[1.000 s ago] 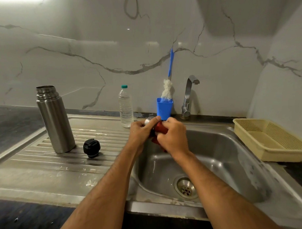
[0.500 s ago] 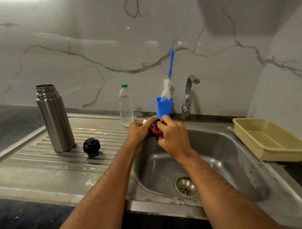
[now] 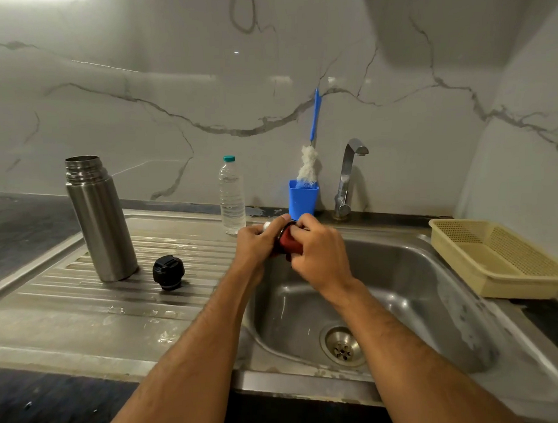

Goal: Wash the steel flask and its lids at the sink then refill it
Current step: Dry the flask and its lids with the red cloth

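Over the sink's left rim, the left hand grips a steel cup lid while the right hand presses a red scrub pad against it. The open steel flask stands upright on the drainboard with the black stopper just beside it.

Open basin of the sink below and to the right, while the flask and black stopper crowd the drainboard on the left, and water bottle, blue cup and tap line the back edge.
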